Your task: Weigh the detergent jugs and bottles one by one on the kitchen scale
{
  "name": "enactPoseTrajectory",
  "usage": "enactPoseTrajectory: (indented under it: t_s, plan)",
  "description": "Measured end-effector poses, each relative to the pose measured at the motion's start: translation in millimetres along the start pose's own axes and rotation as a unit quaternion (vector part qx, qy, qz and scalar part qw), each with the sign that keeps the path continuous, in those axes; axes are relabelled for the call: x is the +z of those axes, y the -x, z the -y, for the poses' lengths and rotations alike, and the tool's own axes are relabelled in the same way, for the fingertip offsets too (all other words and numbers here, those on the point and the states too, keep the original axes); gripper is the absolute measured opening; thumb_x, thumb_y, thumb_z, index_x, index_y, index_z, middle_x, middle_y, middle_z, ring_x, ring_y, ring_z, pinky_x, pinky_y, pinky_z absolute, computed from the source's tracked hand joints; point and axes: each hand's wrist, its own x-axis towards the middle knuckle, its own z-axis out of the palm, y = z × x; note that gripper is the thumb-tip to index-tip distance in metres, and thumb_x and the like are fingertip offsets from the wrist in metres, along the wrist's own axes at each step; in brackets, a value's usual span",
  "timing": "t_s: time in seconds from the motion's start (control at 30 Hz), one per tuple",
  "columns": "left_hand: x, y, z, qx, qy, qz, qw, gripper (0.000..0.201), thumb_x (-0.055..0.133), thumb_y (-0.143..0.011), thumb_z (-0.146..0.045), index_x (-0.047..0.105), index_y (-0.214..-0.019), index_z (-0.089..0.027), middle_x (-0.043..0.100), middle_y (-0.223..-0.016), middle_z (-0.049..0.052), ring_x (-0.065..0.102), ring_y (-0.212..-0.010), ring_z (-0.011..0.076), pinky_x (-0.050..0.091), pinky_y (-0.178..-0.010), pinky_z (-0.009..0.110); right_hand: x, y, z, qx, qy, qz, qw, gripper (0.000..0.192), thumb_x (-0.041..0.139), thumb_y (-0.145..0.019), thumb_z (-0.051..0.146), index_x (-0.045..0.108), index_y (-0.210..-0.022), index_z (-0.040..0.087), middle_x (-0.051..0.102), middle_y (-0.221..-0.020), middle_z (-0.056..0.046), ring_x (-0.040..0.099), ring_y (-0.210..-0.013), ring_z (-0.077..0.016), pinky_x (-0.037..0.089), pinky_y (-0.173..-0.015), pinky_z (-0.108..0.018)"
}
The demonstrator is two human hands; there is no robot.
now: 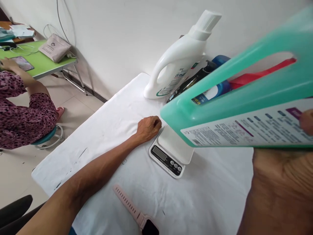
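Head view: green jug point(244, 98) hides bottles point(210, 81) behind scale point(171, 150).

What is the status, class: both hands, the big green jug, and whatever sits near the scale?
Left hand fisted beside white kitchen scale. Right hand holds translucent green plastic jug tilted above scale. White detergent bottle stands behind.

Single head-worn view, looking forward and down across the desk point(117, 130) from close above (near edge toward the wearer), with the scale point(170, 153) near centre.
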Motion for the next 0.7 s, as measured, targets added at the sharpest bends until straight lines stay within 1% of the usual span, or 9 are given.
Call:
enactPoseTrajectory:
  t_s: [0.07, 0.13, 0.23, 0.3, 0.47, 0.57, 0.7]
  plan:
    - [-0.2, 0, 0, -0.007, -0.011, 0.002, 1.0, 0.022, 0.049, -0.092, -0.028, 0.07, -0.089, -0.021, 0.075, -0.09, 0.003, 0.063, -0.079, 0.0179, 0.037, -0.066, 0.03, -7, 11, 1, -0.011, 0.041, -0.009, 0.999, 0.025, 0.068, -0.058, 0.021, 0.067, -0.08, 0.032, 0.065, -0.125, 0.01, 0.044, -0.142, -0.0363, 0.052, -0.105, -0.066]
    - [-0.4, 0, -1, -0.009, -0.012, 0.001, 1.0, 0.023, 0.049, -0.092, -0.028, 0.071, -0.092, -0.022, 0.076, -0.093, 0.003, 0.064, -0.081, 0.0184, 0.038, -0.068, 0.03, -10, 18, 0, -0.002, 0.056, -0.022, 0.998, 0.028, 0.072, -0.055, 0.022, 0.068, -0.081, 0.034, 0.067, -0.123, 0.01, 0.046, -0.141, -0.0368, 0.047, -0.109, -0.069]
    - [-0.5, 0, -1, -0.008, 0.003, -0.003, 1.0, 0.022, 0.05, -0.092, -0.026, 0.072, -0.094, -0.022, 0.076, -0.093, 0.002, 0.064, -0.082, 0.0179, 0.04, -0.07, 0.029, -13, 23, -6, 0.002, 0.057, -0.051, 0.997, 0.031, 0.08, -0.048, 0.022, 0.068, -0.074, 0.033, 0.07, -0.115, 0.006, 0.047, -0.139, -0.0372, 0.044, -0.114, -0.068]
    - [-0.7, 0, -2, -0.008, 0.008, -0.001, 1.0, 0.022, 0.05, -0.092, -0.026, 0.072, -0.093, -0.022, 0.076, -0.093, 0.002, 0.065, -0.082, 0.0177, 0.042, -0.071, 0.029, -15, 24, -12, -0.003, 0.052, -0.06, 0.997, 0.03, 0.082, -0.047, 0.018, 0.067, -0.07, 0.031, 0.07, -0.11, 0.004, 0.048, -0.137, -0.0366, 0.044, -0.115, -0.066]
    - [-0.7, 0, -2, -0.012, 0.007, 0.004, 1.0, 0.021, 0.051, -0.092, -0.026, 0.072, -0.094, -0.023, 0.077, -0.095, 0.002, 0.066, -0.084, 0.0183, 0.043, -0.073, 0.029, -22, 26, -24, -0.014, 0.071, -0.051, 0.996, 0.029, 0.087, -0.049, 0.02, 0.066, -0.066, 0.03, 0.071, -0.106, 0.006, 0.053, -0.132, -0.0342, 0.045, -0.114, -0.067]
    - [0.6, 0, -1, -0.008, 0.01, 0.001, 1.0, 0.021, 0.051, -0.092, -0.026, 0.072, -0.094, -0.022, 0.077, -0.094, 0.002, 0.065, -0.083, 0.0183, 0.043, -0.072, 0.029, -22, 29, -24, -0.005, 0.072, -0.045, 0.996, 0.028, 0.087, -0.05, 0.021, 0.067, -0.066, 0.03, 0.071, -0.107, 0.006, 0.055, -0.131, -0.0333, 0.046, -0.113, -0.066]
    - [1.4, -1, 0, -0.004, 0.011, -0.002, 1.0, 0.021, 0.051, -0.093, -0.026, 0.071, -0.094, -0.022, 0.077, -0.094, 0.002, 0.065, -0.083, 0.0184, 0.043, -0.072, 0.03, -21, 33, -22, -0.015, 0.087, -0.036, 0.995, 0.027, 0.089, -0.052, 0.024, 0.068, -0.068, 0.029, 0.071, -0.108, 0.005, 0.054, -0.131, -0.0332, 0.046, -0.113, -0.065]
